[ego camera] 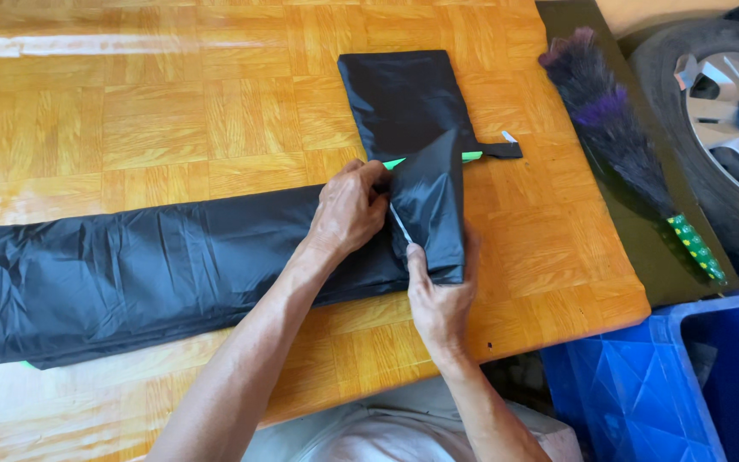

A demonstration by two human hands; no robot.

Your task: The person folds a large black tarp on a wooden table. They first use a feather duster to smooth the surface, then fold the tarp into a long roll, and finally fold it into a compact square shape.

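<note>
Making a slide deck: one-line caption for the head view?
Left hand and right hand fold black fabric beside its pouch on a wooden table.

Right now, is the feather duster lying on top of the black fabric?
No, the feather duster lies apart on a dark board, right of the black fabric.

Wooden parquet table [156, 111], orange-yellow, glossy with glare along the far edge. On it lies a long folded black fabric bundle [147, 274] running left to right, its right end meeting a flat black pouch [404, 98] with a short strap, lying farther back. Near right table corner bare.
</note>
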